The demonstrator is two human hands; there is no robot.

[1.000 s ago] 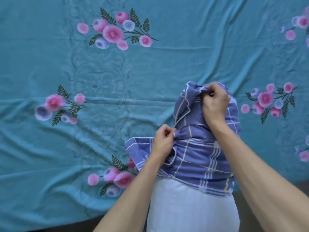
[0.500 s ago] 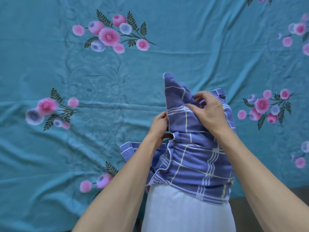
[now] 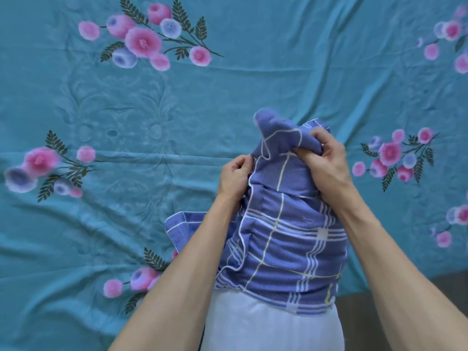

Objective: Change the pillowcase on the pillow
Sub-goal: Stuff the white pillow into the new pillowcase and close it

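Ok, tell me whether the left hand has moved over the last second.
Yes. The left hand has gone up the pillowcase, away from the person, farther from the flower spray beside its forearm.

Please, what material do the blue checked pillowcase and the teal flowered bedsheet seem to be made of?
Blue checked pillowcase: likely woven cotton, matte; fine diagonal ribs show in the weave, and it bunches softly in both hands. Teal flowered bedsheet: thin, smooth fabric with a slight sheen and long shallow creases, perhaps polyester or a cotton blend; the fibre cannot be told for sure.

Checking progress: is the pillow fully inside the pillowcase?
No. The pillowcase covers only the far end; the white pillow sticks out bare below it.
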